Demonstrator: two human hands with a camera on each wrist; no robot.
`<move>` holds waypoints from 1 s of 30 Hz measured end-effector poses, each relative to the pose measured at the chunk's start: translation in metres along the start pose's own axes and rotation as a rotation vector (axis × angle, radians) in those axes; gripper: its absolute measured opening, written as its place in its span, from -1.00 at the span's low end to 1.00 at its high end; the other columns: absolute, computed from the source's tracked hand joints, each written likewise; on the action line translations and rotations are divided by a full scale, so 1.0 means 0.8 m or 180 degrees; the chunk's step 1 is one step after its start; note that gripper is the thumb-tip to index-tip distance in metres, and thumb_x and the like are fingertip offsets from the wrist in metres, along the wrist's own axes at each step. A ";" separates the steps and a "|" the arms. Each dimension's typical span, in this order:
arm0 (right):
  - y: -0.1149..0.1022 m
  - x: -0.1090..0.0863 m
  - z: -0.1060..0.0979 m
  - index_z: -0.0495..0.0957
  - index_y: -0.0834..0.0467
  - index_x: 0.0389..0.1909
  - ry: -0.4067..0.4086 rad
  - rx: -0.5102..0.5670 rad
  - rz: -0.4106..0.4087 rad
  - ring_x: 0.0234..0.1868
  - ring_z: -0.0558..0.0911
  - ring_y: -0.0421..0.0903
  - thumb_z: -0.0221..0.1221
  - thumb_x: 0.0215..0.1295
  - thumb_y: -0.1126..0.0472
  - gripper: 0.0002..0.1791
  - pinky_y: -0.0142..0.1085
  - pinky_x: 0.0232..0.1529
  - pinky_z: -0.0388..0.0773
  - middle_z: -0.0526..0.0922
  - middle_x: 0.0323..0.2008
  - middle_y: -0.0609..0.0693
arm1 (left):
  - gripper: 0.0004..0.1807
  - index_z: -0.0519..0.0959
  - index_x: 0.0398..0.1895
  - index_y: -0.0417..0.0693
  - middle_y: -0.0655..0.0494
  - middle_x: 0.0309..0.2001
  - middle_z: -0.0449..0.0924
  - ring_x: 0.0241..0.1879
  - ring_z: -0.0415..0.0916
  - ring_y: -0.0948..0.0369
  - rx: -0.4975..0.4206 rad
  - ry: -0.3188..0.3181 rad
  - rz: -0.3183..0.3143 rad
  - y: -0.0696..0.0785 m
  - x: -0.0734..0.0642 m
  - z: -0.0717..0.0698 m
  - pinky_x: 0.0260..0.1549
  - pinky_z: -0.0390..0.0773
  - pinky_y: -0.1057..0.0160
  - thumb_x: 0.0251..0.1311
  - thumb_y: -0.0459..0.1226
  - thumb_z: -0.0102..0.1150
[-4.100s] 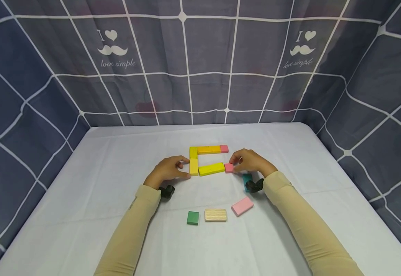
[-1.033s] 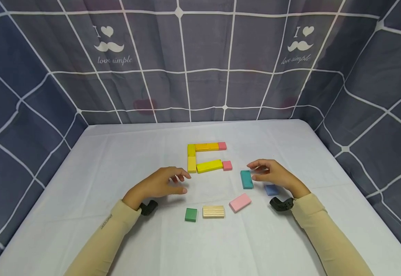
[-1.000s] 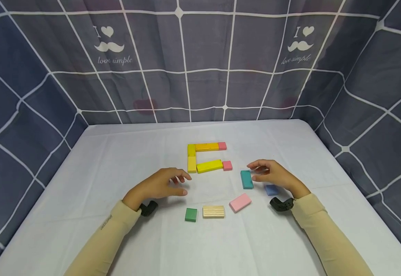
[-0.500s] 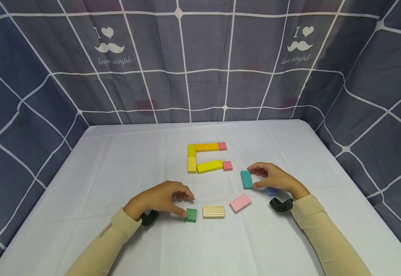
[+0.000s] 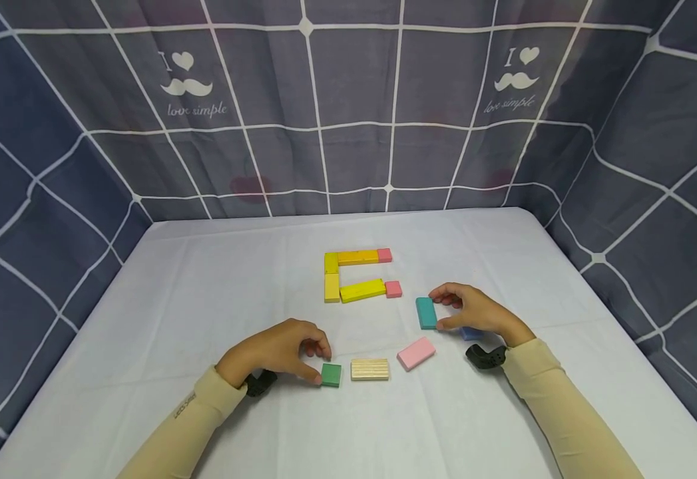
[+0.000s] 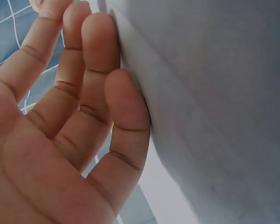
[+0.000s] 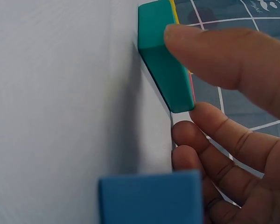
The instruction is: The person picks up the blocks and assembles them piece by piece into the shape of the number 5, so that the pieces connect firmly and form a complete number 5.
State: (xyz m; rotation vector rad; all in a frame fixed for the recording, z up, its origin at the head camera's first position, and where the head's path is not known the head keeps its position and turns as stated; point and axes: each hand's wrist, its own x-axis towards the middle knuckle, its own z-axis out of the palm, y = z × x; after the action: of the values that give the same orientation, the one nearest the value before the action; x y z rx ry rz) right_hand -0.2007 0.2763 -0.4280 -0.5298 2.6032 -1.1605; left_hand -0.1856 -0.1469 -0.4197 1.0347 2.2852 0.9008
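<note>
My left hand (image 5: 282, 347) lies at the left of a small green square block (image 5: 331, 375), thumb at its left edge and index fingertip right at its far edge. In the left wrist view that block is hidden and the other fingers (image 6: 123, 107) bend loosely by the cloth. My right hand (image 5: 474, 309) pinches a teal rectangular block (image 5: 426, 313). The right wrist view shows the thumb on its near edge and the index fingertip at its far end; the block (image 7: 163, 60) rests on the cloth. A blue block (image 7: 149, 198) lies under the right palm.
Yellow and orange blocks (image 5: 358, 257) form a three-sided outline opening to the right, with a pink cube (image 5: 385, 255) at each arm's end. Between the hands lie a ribbed wooden block (image 5: 369, 370) and a pink rectangular block (image 5: 416, 354). A grey checked curtain (image 5: 354, 159) surrounds the white-covered table (image 5: 216, 266).
My right hand has left the near pink cube and drawn back to the teal block, fingers closing in. My left hand has moved from the yellow blocks toward me to the green block.
</note>
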 end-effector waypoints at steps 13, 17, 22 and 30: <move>-0.001 0.003 0.010 0.58 0.40 0.24 0.0062 -0.0014 -0.0006 0.21 0.59 0.21 0.54 0.23 0.28 -0.40 0.21 0.40 0.42 0.66 0.18 0.25 | -0.68 0.75 -0.21 0.06 0.40 -0.20 0.69 -0.18 0.56 0.35 -0.0012 -0.0040 0.0106 0.000 0.000 0.004 -0.04 0.61 0.29 0.03 -0.23 0.74; -0.002 0.005 0.012 0.58 0.40 0.25 0.0077 -0.0041 -0.0040 0.22 0.59 0.22 0.54 0.24 0.29 -0.40 0.22 0.40 0.42 0.66 0.19 0.25 | -0.70 0.75 -0.23 0.08 0.42 -0.22 0.69 -0.19 0.56 0.35 0.0015 -0.0053 0.0123 -0.002 0.000 0.004 -0.06 0.61 0.29 0.04 -0.23 0.74; -0.009 0.004 0.015 0.58 0.41 0.27 0.0074 -0.0132 -0.0121 0.21 0.61 0.24 0.55 0.25 0.28 -0.38 0.23 0.38 0.45 0.65 0.20 0.28 | -0.72 0.75 -0.25 0.08 0.42 -0.24 0.69 -0.20 0.56 0.34 0.0020 -0.0050 0.0126 -0.002 -0.001 0.004 -0.05 0.61 0.29 0.04 -0.23 0.74; -0.015 0.004 0.019 0.60 0.36 0.29 0.0103 -0.0324 -0.0149 0.11 0.60 0.14 0.56 0.23 0.24 -0.36 0.14 0.30 0.51 0.66 0.15 0.21 | -0.73 0.75 -0.27 0.07 0.40 -0.24 0.69 -0.19 0.56 0.34 0.0027 -0.0024 0.0105 0.001 -0.002 0.005 -0.05 0.62 0.28 0.04 -0.25 0.73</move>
State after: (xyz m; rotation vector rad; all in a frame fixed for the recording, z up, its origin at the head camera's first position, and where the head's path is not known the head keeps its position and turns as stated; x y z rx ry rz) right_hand -0.1958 0.2575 -0.4288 -0.6005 2.7028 -1.0632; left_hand -0.1817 -0.1467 -0.4215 1.0808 2.2737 0.8996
